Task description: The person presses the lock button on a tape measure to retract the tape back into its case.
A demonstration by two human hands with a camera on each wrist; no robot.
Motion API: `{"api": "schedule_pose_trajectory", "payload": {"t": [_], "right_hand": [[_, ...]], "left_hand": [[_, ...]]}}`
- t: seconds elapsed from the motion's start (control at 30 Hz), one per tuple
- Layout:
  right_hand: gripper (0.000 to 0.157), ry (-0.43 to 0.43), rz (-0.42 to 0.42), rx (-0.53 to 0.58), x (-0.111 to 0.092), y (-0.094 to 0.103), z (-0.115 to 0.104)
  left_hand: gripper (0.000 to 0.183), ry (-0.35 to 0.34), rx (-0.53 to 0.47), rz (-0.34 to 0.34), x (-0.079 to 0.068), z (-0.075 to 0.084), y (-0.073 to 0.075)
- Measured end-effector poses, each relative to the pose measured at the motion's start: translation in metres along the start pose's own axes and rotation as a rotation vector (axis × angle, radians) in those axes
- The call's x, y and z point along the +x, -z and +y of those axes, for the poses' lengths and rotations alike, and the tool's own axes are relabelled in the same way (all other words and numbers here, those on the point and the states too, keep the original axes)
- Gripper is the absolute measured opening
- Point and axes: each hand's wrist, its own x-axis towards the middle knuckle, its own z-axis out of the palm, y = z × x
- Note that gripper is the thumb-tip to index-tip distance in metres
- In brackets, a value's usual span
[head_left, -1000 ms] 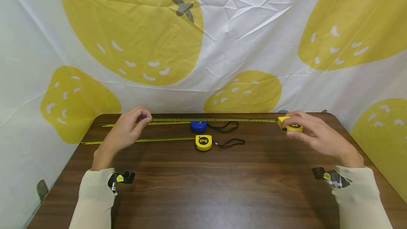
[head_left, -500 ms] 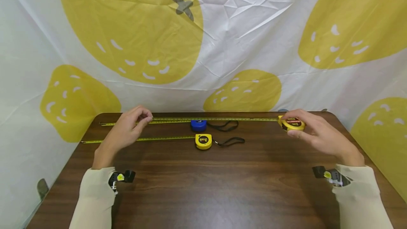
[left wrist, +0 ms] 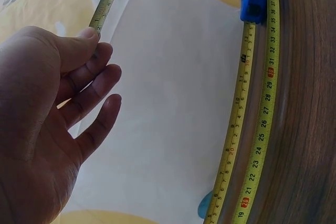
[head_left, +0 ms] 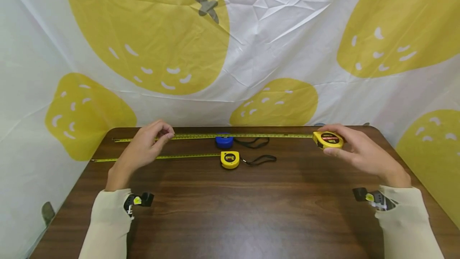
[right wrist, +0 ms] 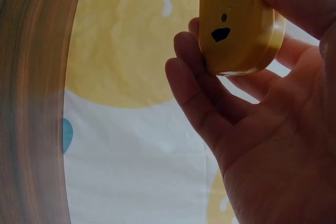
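My right hand (head_left: pixel 353 145) grips a yellow tape measure (head_left: pixel 328 140) marked 2m; its case fills the upper part of the right wrist view, between thumb and fingers. From it a yellow blade (head_left: pixel 266 135) runs left, stretched above the table. The left hand (head_left: pixel 143 143) pinches the blade's free end between thumb and forefinger, the other fingers loosely bent, as the left wrist view shows. Below the blade lies a blue tape measure (head_left: pixel 224 142) with its tape (left wrist: pixel 239 95) drawn out to the left. Nearer me rests a yellow tape measure (head_left: pixel 230 160) marked 3, its tape (left wrist: pixel 262 114) also extended.
Black wrist cords (head_left: pixel 259 160) trail right from both tape measures on the dark wooden table (head_left: pixel 237 211). A white cloth (head_left: pixel 273 43) with yellow fruit prints hangs behind the table and along its sides.
The held tape measure's case has tilted, so its round label now faces up more fully. My left hand has shifted very slightly right. The two tape measures on the table stay put.
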Motion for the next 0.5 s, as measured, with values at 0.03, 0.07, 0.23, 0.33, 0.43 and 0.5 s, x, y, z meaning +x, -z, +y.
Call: {"api": "schedule_pose_trajectory", "payload": {"t": [0.03,0.07,0.23,0.33,0.43,0.5], "right_hand": [[0.058,-0.002,-0.005,-0.002,0.0001,0.0001,-0.0002],[0.057,-0.005,-0.006,-0.004,0.0001,0.0,-0.0006],[0.055,-0.02,-0.025,0.017,0.0005,-0.0008,-0.0014],[0.053,-0.018,-0.029,0.039,0.0009,-0.0018,-0.0021],[0.051,-0.016,-0.034,0.037,0.0009,-0.0026,-0.0025],[0.05,-0.018,-0.038,0.033,0.0013,-0.0031,-0.0024]], "left_hand": [[0.006,-0.002,-0.001,0.0,0.0001,0.0002,0.0],[0.007,-0.003,-0.002,0.0,0.0002,0.0001,-0.0003],[0.006,-0.007,0.0,-0.003,0.0001,-0.0002,-0.0017],[0.005,-0.006,-0.002,-0.008,0.0001,-0.0006,-0.003],[0.004,0.0,-0.008,-0.015,0.0004,-0.0006,-0.0046],[0.003,0.001,-0.011,-0.018,0.0008,-0.0005,-0.0061]]}}
